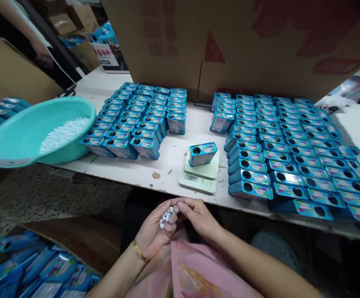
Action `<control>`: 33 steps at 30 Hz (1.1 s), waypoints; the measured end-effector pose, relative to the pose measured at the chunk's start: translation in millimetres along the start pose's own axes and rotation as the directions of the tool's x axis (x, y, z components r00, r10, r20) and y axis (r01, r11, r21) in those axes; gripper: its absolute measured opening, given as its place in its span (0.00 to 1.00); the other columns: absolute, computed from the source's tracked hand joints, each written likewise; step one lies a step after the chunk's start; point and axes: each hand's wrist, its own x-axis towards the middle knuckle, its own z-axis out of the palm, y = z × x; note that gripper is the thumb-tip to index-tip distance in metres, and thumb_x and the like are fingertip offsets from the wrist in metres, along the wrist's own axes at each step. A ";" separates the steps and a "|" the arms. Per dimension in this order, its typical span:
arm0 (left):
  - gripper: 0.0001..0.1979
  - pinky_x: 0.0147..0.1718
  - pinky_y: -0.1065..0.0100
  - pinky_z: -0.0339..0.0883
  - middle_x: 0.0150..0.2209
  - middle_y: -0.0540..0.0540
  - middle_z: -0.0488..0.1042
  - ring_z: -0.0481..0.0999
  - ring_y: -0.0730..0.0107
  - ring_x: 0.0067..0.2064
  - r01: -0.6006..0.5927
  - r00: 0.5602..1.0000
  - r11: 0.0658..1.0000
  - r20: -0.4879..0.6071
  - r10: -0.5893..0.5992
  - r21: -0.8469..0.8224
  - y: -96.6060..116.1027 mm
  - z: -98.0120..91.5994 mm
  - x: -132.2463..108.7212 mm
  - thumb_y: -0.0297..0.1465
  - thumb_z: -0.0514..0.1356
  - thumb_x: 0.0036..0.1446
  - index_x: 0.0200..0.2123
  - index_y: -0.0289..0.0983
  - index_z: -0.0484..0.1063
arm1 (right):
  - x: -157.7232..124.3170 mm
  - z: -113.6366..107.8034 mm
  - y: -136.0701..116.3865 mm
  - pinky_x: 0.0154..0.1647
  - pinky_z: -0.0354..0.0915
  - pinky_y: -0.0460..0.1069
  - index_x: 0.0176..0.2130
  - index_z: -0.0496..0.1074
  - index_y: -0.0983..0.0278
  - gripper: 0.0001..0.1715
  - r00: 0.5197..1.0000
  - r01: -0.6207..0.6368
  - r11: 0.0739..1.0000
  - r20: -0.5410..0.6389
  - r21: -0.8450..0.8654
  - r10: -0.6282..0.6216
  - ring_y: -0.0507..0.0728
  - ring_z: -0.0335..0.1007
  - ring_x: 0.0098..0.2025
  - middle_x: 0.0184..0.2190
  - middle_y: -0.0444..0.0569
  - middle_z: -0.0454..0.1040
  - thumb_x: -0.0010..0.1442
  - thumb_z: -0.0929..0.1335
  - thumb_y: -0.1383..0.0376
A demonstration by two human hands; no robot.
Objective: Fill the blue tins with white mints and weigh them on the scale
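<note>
My left hand is cupped above my lap, its fingers curled round several small pale-blue candies. Against its fingertips rests my right hand, thumb and fingers pinched together; what lies between them, if anything, is too small to make out. Just beyond my hands, at the table edge, a pale kitchen scale carries one blue tin, which stands upright with a dark round hole in its top.
Rows of blue tins stand left of the scale, and a larger block of tins stands right. A turquoise basin holds candies. Below left is a carton of blue packs. A cardboard panel rises behind; another person's hand shows upper left.
</note>
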 end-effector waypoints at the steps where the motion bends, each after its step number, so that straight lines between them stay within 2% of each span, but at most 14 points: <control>1: 0.06 0.14 0.85 0.54 0.27 0.49 0.66 0.62 0.87 0.21 -0.020 0.999 0.999 -0.025 0.021 0.035 -1.1 -1.4 1.3 0.25 0.54 0.52 0.35 0.32 0.68 | -2.1 6.4 11.9 0.37 0.65 0.50 0.43 0.68 0.65 0.19 0.996 -0.085 0.984 -0.007 0.157 0.088 0.52 0.68 0.34 0.33 0.48 0.71 0.58 0.59 0.57; 3: 0.07 0.14 0.86 0.52 0.28 0.49 0.66 0.61 0.88 0.21 -0.056 0.996 0.995 -0.063 0.060 0.077 -3.5 -4.0 4.9 0.23 0.56 0.50 0.36 0.32 0.68 | -4.6 12.9 25.1 0.39 0.65 0.53 0.42 0.69 0.68 0.20 0.983 -0.169 0.920 -0.003 0.353 0.182 0.53 0.69 0.33 0.31 0.49 0.72 0.56 0.61 0.56; 5: 0.10 0.13 0.86 0.51 0.28 0.49 0.66 0.60 0.89 0.21 -0.097 0.991 0.991 -0.081 0.104 0.093 -5.9 -5.6 8.5 0.22 0.57 0.49 0.37 0.33 0.68 | -6.0 13.9 26.0 0.41 0.64 0.54 0.41 0.70 0.69 0.21 0.979 -0.178 0.881 -0.008 0.438 0.201 0.53 0.70 0.31 0.29 0.49 0.72 0.53 0.64 0.56; 10: 0.13 0.13 0.85 0.50 0.28 0.49 0.68 0.60 0.88 0.20 -0.148 0.982 0.976 -0.096 0.164 0.159 -11.5 -5.0 12.6 0.23 0.60 0.46 0.38 0.33 0.68 | -9.1 14.1 15.6 0.41 0.64 0.52 0.35 0.71 0.67 0.15 0.984 -0.142 0.847 -0.018 0.512 0.176 0.52 0.70 0.29 0.26 0.46 0.73 0.48 0.68 0.59; 14: 0.13 0.12 0.83 0.47 0.18 0.53 0.64 0.55 0.88 0.15 -0.120 0.982 0.962 -0.113 0.152 0.245 -13.9 -2.0 13.8 0.27 0.61 0.46 0.38 0.33 0.68 | -8.1 14.7 20.4 0.34 0.65 0.50 0.33 0.70 0.67 0.15 0.975 -0.150 0.821 -0.057 0.550 0.217 0.52 0.69 0.25 0.23 0.45 0.72 0.48 0.69 0.59; 16: 0.13 0.13 0.83 0.48 0.17 0.53 0.65 0.56 0.88 0.15 -0.133 0.979 0.950 -0.114 0.171 0.283 -14.0 0.3 15.1 0.29 0.61 0.46 0.38 0.33 0.69 | -6.2 14.0 22.9 0.33 0.65 0.49 0.34 0.70 0.67 0.15 0.973 -0.145 0.814 -0.067 0.563 0.220 0.51 0.69 0.24 0.22 0.45 0.72 0.48 0.69 0.59; 21: 0.13 0.13 0.81 0.49 0.30 0.45 0.72 0.57 0.89 0.16 -0.194 0.963 0.924 -0.116 0.244 0.330 -13.6 4.1 20.0 0.28 0.61 0.45 0.37 0.33 0.69 | -1.5 10.0 20.8 0.33 0.65 0.49 0.34 0.70 0.65 0.12 0.973 -0.123 0.824 -0.095 0.554 0.209 0.51 0.68 0.23 0.21 0.43 0.72 0.49 0.68 0.61; 28: 0.11 0.13 0.80 0.51 0.32 0.43 0.73 0.58 0.88 0.15 -0.248 0.953 0.883 -0.062 0.296 0.399 -14.9 6.5 25.4 0.28 0.59 0.47 0.37 0.33 0.70 | 4.7 8.2 19.8 0.32 0.64 0.47 0.35 0.71 0.64 0.11 0.953 -0.060 0.879 -0.235 0.472 0.191 0.50 0.67 0.24 0.21 0.41 0.71 0.49 0.68 0.64; 30: 0.11 0.13 0.81 0.50 0.32 0.44 0.73 0.58 0.88 0.16 -0.247 0.957 0.904 -0.060 0.284 0.349 -12.3 10.4 26.5 0.27 0.59 0.47 0.37 0.33 0.70 | 6.1 8.2 20.8 0.35 0.64 0.47 0.34 0.71 0.64 0.10 0.939 -0.048 0.896 -0.285 0.441 0.190 0.51 0.68 0.28 0.25 0.43 0.73 0.48 0.69 0.65; 33: 0.10 0.12 0.84 0.48 0.29 0.48 0.69 0.58 0.88 0.19 -0.205 0.975 0.969 -0.064 0.215 0.136 -3.5 18.8 28.1 0.24 0.57 0.48 0.37 0.34 0.69 | 6.5 2.7 13.4 0.39 0.64 0.48 0.36 0.70 0.64 0.11 0.936 -0.029 0.933 -0.317 0.359 0.151 0.52 0.68 0.33 0.31 0.46 0.73 0.48 0.69 0.65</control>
